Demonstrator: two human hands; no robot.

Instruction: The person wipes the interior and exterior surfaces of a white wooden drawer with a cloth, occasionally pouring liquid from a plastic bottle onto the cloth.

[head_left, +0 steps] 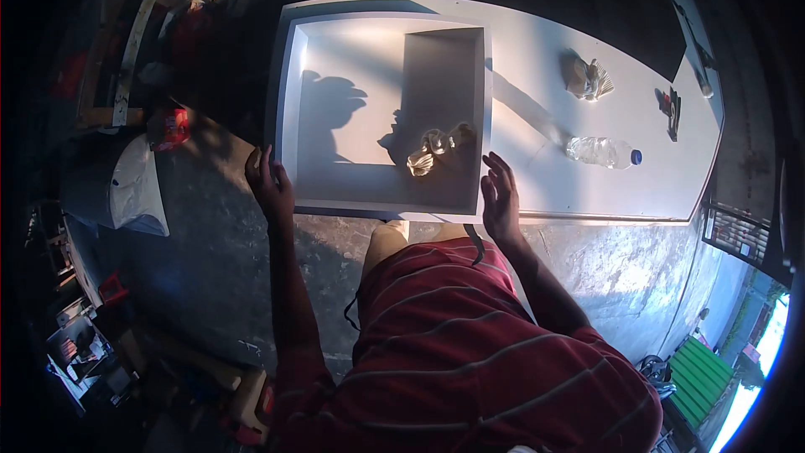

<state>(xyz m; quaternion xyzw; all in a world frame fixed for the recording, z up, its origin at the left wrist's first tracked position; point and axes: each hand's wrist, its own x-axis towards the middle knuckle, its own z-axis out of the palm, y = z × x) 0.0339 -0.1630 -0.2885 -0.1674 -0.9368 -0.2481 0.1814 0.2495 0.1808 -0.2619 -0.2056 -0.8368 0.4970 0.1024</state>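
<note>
A shallow white open-topped wooden box (381,203) lies before me on a white board, its near edge close to my body. My left hand (271,187) is beside the box's near left corner, fingers apart and bent a little. At the near right corner, my right hand (501,201) is raised with its fingers stretched out along the outer side. Neither hand is closed around anything. Inside the box, a crumpled pale cloth (422,161) rests near the right wall. Shadows fall across the box floor.
On the white board (537,193) to the right are a clear plastic bottle (599,152) with a blue cap, another crumpled wad (589,80) and a small black-and-red object (671,113). A red packet (175,127) shows at left. A green slatted panel (707,379) is at lower right.
</note>
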